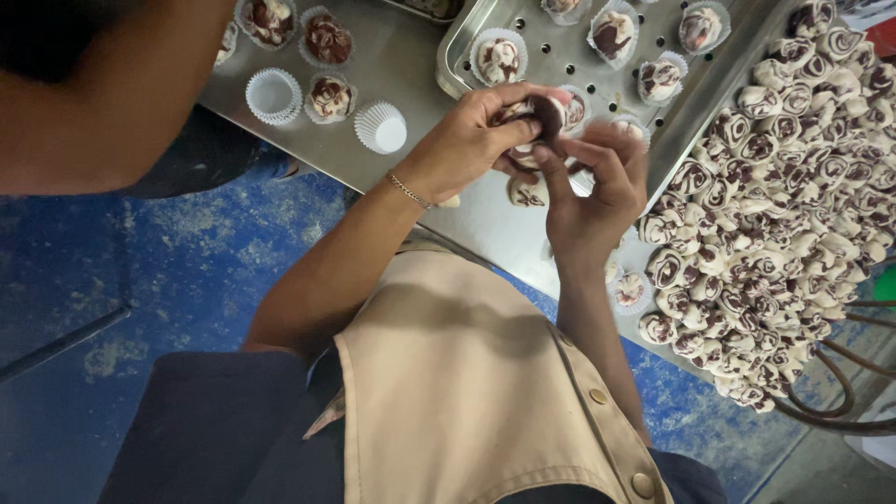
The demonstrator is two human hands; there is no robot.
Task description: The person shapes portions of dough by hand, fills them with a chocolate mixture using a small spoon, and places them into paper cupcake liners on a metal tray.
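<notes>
Both hands, the left hand (467, 140) and the right hand (593, 191), pinch 1 dough piece (544, 114) together, probably shaping it; next it needs an empty paper cup (381, 128) near the table (411, 65) edge.

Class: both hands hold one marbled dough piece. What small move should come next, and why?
Probably set the dough piece, pinched between the left hand and right hand, into the empty paper cup nearby. Other cups on the perforated tray already hold dough, and a pile waits.

Brown-and-white swirled dough pieces (784, 177), white paper cups (381, 127), silver tray (467, 47) — blue mottled floor (187, 271), beige apron (467, 392)
</notes>
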